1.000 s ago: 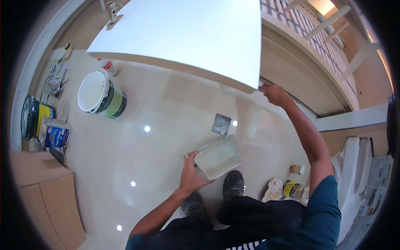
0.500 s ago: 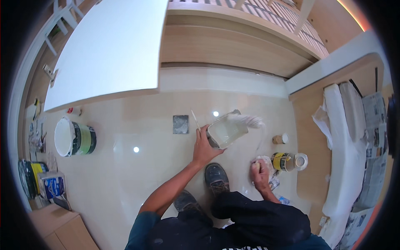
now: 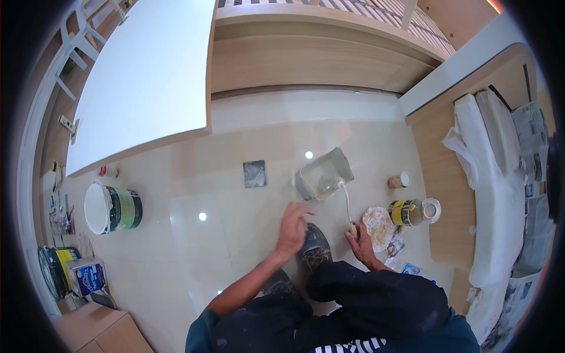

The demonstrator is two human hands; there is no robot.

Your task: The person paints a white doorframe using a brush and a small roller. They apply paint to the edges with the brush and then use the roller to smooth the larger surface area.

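Observation:
A mini paint roller (image 3: 347, 203) with a wooden-looking handle is in my right hand (image 3: 362, 246), whose fingers are wrapped round the grip. Its head dips inside a pale paint tray (image 3: 313, 172) with scuffed grey sides, lying on the floor ahead of my feet. My left hand (image 3: 292, 226) hovers empty over the floor just short of the tray, its fingers apart and slightly blurred. Beside the right hand lies a white sheet with yellowish stains (image 3: 378, 228), next to a can with a yellow label (image 3: 406, 212).
A grey square pad (image 3: 255, 174) lies left of the tray. Farther left stands a white and green bucket (image 3: 113, 207), with a blue and white box (image 3: 87, 276) nearer me. A white panel (image 3: 144, 70) juts in at the upper left. Wrapped white padding (image 3: 491, 235) runs along the right.
My left hand has let go of the tray and drawn back toward me. The roller head has come down into the tray, which now rests on the floor.

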